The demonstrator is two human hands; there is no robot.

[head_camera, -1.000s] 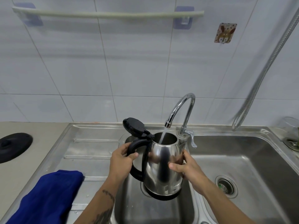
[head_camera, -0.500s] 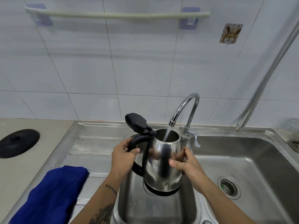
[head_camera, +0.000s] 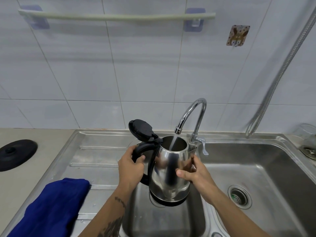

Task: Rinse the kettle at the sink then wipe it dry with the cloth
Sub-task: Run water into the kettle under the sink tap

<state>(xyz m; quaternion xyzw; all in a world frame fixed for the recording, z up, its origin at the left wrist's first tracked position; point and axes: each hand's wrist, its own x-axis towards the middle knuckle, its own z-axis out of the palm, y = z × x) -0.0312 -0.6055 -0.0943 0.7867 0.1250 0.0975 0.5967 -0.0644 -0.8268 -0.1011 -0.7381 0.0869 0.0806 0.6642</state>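
Observation:
A steel kettle (head_camera: 168, 175) with a black handle and base hangs upright over the small left sink basin (head_camera: 164, 221). Its black lid (head_camera: 141, 130) is flipped open to the back left. Water runs from the chrome tap (head_camera: 192, 113) straight into the kettle's mouth. My left hand (head_camera: 130, 168) grips the black handle. My right hand (head_camera: 196, 171) is pressed against the kettle's right side, thumb on the front. A blue cloth (head_camera: 53, 207) lies crumpled on the steel drainboard at the lower left.
The large right basin (head_camera: 266, 171) has a drain strainer (head_camera: 239, 196). A black round lid (head_camera: 16, 154) sits on the counter at left. A glass jar (head_camera: 308, 140) stands at the right edge. A metal hose (head_camera: 280, 72) and a towel rail (head_camera: 116, 16) are on the tiled wall.
The kettle has stayed under the running tap with both hands in the same grip. The view has shifted slightly, nothing else moved.

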